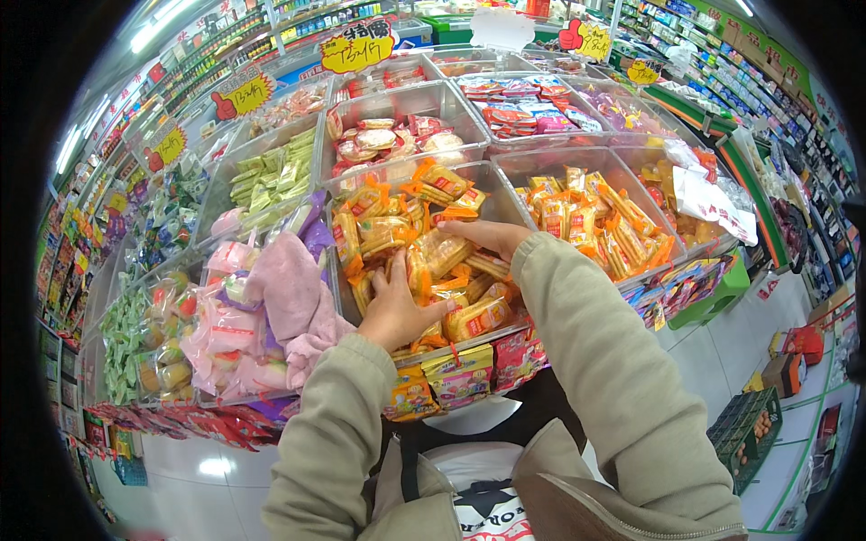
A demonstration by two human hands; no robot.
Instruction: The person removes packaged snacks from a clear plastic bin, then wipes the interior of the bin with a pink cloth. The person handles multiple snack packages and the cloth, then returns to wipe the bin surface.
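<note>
Both hands reach into a clear plastic bin (511,196) of snacks in orange-and-clear wrappers. My left hand (399,304) rests on the packs at the bin's left side, fingers spread, with its thumb towards a wrapped snack pack (477,319). My right hand (484,235) lies over the packs further back, its fingertips near a wrapped pack (443,251); whether it grips one I cannot tell, as its fingers are partly hidden. A pink cloth (291,291) lies on pink packages just left of the bin.
Neighbouring bins hold orange-wrapped sticks (595,223), green packets (277,172), round wrapped biscuits (379,138) and red and blue packets (528,108). Yellow price signs (358,46) stand above. Candy bags (460,375) hang along the front edge. A green crate (747,433) with eggs is at lower right.
</note>
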